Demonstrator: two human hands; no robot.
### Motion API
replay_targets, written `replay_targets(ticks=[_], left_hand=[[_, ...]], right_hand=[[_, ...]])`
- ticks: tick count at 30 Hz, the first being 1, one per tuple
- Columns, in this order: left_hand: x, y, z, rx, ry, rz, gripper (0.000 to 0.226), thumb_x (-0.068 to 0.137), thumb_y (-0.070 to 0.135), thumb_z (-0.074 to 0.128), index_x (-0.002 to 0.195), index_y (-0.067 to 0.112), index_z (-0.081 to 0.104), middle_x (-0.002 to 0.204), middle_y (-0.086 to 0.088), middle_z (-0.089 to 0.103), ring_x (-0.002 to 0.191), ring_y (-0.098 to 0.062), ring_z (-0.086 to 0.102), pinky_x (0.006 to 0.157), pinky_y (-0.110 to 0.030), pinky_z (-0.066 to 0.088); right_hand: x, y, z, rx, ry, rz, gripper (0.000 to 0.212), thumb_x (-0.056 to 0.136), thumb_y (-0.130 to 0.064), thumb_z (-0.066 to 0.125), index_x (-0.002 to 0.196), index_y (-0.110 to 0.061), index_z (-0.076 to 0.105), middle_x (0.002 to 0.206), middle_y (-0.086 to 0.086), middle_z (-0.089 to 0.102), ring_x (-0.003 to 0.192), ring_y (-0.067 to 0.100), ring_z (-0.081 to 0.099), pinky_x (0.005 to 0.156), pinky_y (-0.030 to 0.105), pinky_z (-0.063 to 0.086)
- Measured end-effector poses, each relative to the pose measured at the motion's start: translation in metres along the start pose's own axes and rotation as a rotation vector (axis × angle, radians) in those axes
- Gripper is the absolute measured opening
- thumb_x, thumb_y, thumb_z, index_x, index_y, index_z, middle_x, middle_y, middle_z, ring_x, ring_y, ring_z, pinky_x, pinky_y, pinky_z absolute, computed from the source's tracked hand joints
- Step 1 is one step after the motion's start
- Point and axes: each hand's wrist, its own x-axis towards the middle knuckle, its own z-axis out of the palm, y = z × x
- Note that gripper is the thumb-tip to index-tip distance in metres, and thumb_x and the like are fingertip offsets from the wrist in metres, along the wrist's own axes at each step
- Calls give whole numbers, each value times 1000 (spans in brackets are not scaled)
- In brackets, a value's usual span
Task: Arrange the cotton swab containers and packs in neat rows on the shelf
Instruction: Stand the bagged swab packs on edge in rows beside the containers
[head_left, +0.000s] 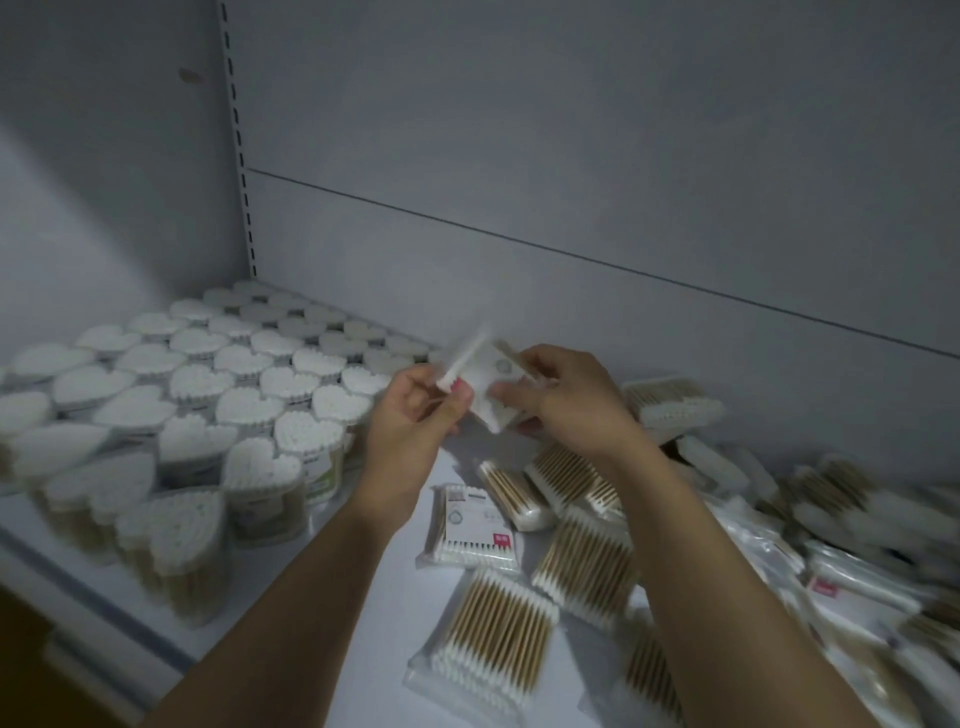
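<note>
Both my hands are raised over the middle of the white shelf. My left hand pinches a thin cotton swab pack, blurred and seen edge-on. My right hand grips a flat pack with a white label, tilted toward me. Heart-shaped clear containers full of white-tipped swabs stand in neat rows on the shelf's left half. Loose packs of wooden-stick swabs lie scattered on the right half, below and beside my forearms.
The grey back panel rises behind the shelf, with a slotted upright at its left. A side wall closes the left end. The shelf's front lip runs along the lower left. The pile of packs spreads to the right edge.
</note>
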Motion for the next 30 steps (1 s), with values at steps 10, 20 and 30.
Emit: replay_targets(ticks=[10,20,30], left_hand=[[2,-10,-5,377,-94,173,42,88,4,67,115,33,55,94,8,65,86,1,63,77,-15,49],[5,-16,-21,1209,-374,157,16,94,23,56,107,29,63,93,13,62,82,-10,61,72,-30,52],[11,-18,-27,1188,-484,141,31,94,16,55,122,30,60,91,13,59,83,-10,58,78,-34,53]], right_hand=[[8,-13,-10,-561,-108,-194,40,77,-24,75,114,-29,61,107,-3,64,91,15,61,80,28,50],[54,9,14,-986,-15,-81,32,86,-20,65,116,-12,59,117,11,60,108,30,58,84,31,44],[70,30,33,-1160,31,-251,25,87,-25,61,107,-9,63,115,11,58,111,28,51,88,32,37]])
